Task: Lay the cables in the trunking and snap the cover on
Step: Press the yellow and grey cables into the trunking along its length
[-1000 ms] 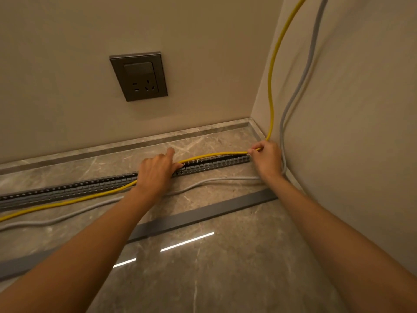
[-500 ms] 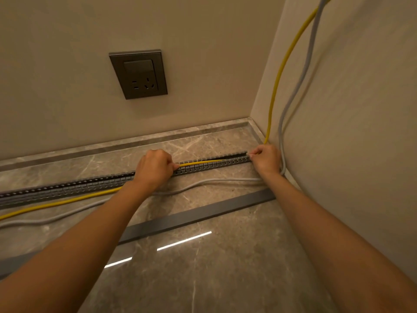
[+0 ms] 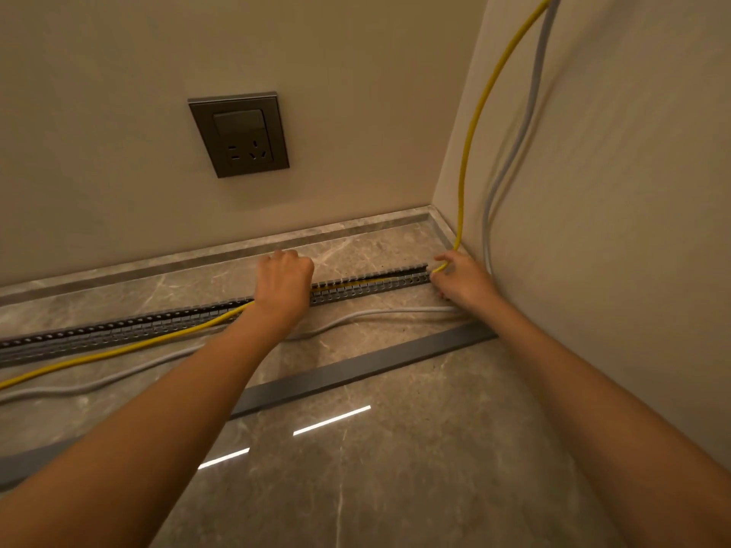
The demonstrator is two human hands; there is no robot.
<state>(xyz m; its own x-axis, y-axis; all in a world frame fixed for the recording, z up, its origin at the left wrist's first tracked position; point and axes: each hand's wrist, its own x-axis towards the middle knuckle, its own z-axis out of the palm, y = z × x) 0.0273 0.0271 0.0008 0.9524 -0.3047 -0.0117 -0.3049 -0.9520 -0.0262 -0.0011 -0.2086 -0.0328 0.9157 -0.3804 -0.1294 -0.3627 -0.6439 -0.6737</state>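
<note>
A grey slotted trunking (image 3: 368, 284) lies open on the marble floor, running from the left edge to the corner. A yellow cable (image 3: 472, 124) comes down the right wall and lies in the trunking's right part, then leaves it to the left over the floor. My left hand (image 3: 284, 282) is closed over the trunking, pressing the yellow cable down. At the trunking's right end my right hand (image 3: 461, 279) pinches the yellow cable. A grey cable (image 3: 379, 313) lies loose on the floor in front. The flat grey cover (image 3: 356, 375) lies nearer to me.
A dark wall socket (image 3: 239, 134) is set in the back wall above the trunking. A marble skirting ledge (image 3: 197, 257) runs along the wall foot. The right wall (image 3: 633, 231) stands close beside my right arm. Ceiling light streaks reflect on the floor.
My left hand has closed into a fist over the trunking, and the yellow cable between my hands has dropped from above the trunking into the channel.
</note>
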